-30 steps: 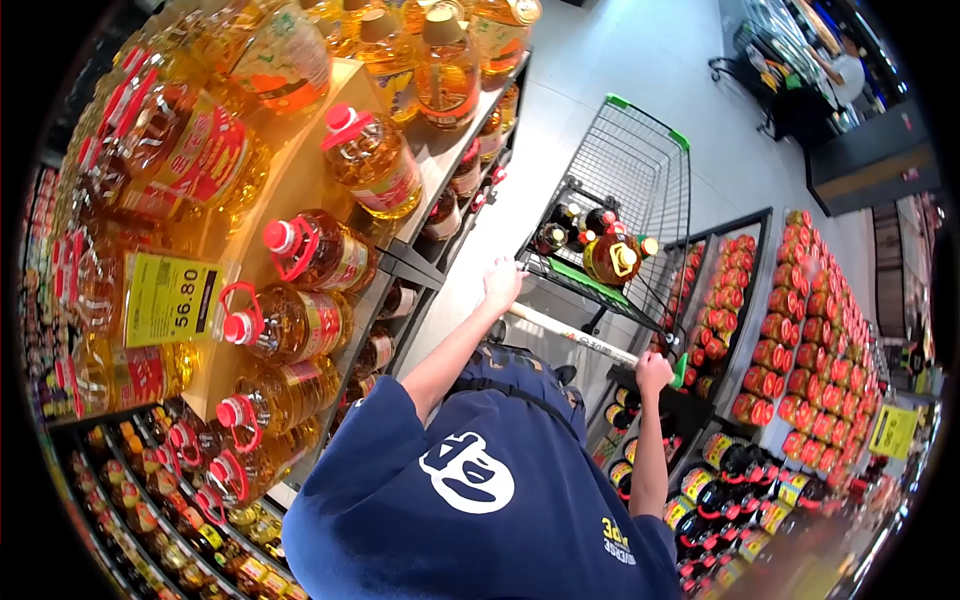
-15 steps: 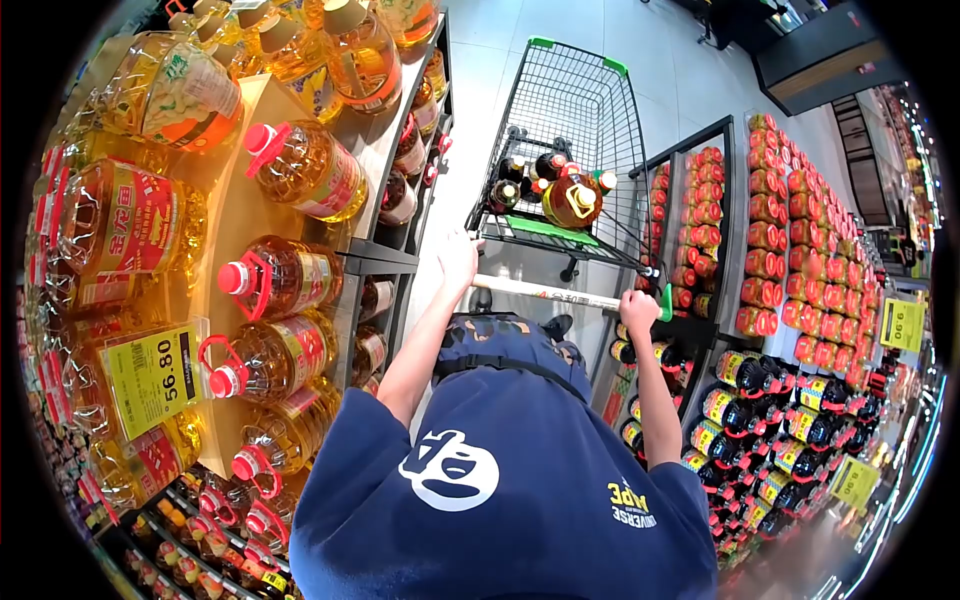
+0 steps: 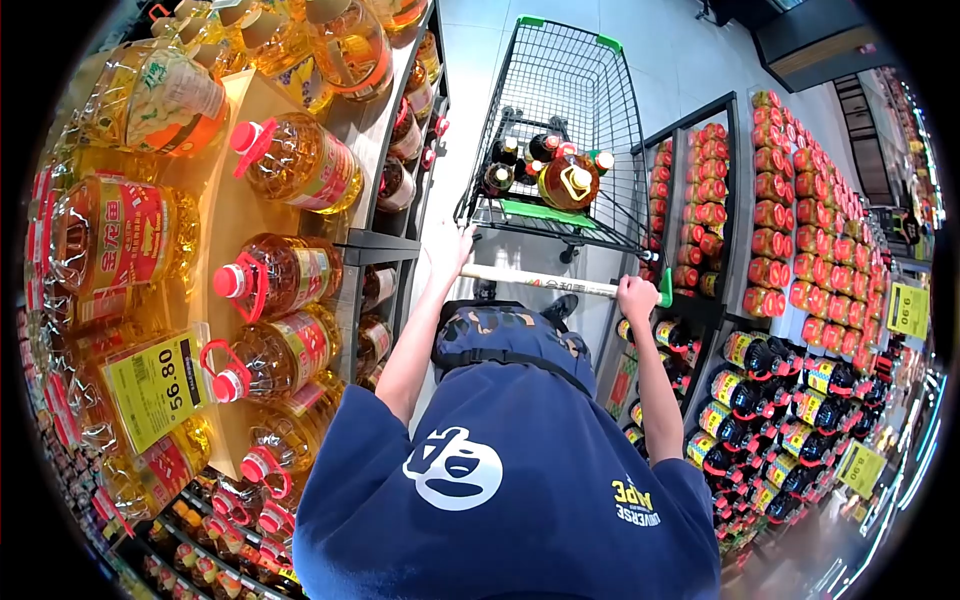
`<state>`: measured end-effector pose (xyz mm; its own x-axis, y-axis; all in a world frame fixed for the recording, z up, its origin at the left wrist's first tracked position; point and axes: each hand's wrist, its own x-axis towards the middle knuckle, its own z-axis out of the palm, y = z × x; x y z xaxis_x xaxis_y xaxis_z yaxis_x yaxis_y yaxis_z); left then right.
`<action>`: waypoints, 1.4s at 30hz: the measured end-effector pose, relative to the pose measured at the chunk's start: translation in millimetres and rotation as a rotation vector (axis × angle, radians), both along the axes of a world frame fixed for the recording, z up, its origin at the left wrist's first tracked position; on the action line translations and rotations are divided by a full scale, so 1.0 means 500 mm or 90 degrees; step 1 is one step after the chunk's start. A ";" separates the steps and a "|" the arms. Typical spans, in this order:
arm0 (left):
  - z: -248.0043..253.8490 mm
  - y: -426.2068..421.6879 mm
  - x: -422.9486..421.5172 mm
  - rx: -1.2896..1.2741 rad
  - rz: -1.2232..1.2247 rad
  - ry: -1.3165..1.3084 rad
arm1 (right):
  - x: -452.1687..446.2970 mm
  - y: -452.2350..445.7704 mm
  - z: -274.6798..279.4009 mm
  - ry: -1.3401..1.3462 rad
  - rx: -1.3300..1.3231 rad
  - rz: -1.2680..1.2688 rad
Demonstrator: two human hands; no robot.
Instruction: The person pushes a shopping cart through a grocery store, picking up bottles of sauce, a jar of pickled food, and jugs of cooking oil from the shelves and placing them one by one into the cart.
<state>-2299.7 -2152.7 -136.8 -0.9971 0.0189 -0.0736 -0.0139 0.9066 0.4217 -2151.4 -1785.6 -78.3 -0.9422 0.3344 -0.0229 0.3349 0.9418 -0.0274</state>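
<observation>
A wire shopping cart with green corners stands in front of me. Its pale handle runs across just past my waist. My right hand is wrapped round the handle's right end, beside a green end piece. At the left end, my left hand is closed on the bar, its fingers partly washed out by bright light. Inside the cart's near end lie a large amber oil bottle with a yellow handle and several dark bottles with red or pale caps.
Oil jugs fill the shelf close on my left, with a yellow price tag. To the right are a rack of red-lidded jars and rows of dark bottles. Pale floor tiles stretch ahead.
The cart and its bottles sit slightly higher and farther left in view. The shelves on both sides have shifted a little. Both hands stay on the handle.
</observation>
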 end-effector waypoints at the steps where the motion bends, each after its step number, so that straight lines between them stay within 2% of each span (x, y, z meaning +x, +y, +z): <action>1: 0.000 -0.004 -0.002 0.001 0.001 -0.033 | 0.001 -0.003 -0.001 0.003 0.008 0.003; 4: 0.024 -0.011 -0.006 0.021 0.017 -0.035 | 0.001 -0.020 0.004 0.002 0.010 -0.003; 5: 0.046 -0.013 -0.011 0.046 0.017 -0.132 | 0.000 -0.026 0.009 0.000 0.008 -0.007; 12: 0.049 -0.029 -0.019 0.020 0.014 -0.180 | -0.002 -0.049 0.013 -0.003 -0.019 -0.023; 15: 0.058 -0.030 -0.024 0.016 0.030 -0.199 | -0.001 -0.052 0.010 -0.003 -0.015 -0.019; 18: 0.071 -0.025 -0.017 0.045 0.045 -0.147 | -0.002 -0.052 0.007 -0.008 -0.014 -0.018; 21: 0.071 -0.026 -0.016 0.121 -0.093 0.052 | -0.004 -0.054 0.009 -0.014 -0.017 -0.020; 24: 0.060 -0.021 -0.012 0.041 -0.251 0.159 | -0.004 -0.050 0.006 -0.008 -0.015 -0.019; 25: 0.052 -0.021 -0.013 0.028 -0.274 0.162 | -0.004 -0.049 0.005 -0.004 -0.015 -0.016; 28: 0.036 -0.010 -0.029 0.079 -0.263 0.004 | -0.004 -0.045 -0.002 0.001 -0.007 -0.010; 33: 0.006 0.005 -0.069 0.005 -0.300 0.019 | -0.005 -0.041 0.000 0.008 -0.015 0.001; 34: 0.012 0.002 -0.073 -0.003 -0.330 0.021 | -0.006 -0.036 -0.003 -0.046 -0.028 -0.025; 38: 0.015 0.008 -0.073 -0.007 -0.329 -0.014 | -0.002 -0.023 -0.009 -0.071 -0.018 -0.045; 40: 0.030 0.012 -0.072 0.028 -0.343 0.018 | -0.006 -0.025 0.000 -0.037 -0.026 -0.043; 42: 0.054 0.021 -0.072 -0.026 -0.350 0.017 | -0.014 -0.026 0.016 -0.011 -0.040 -0.006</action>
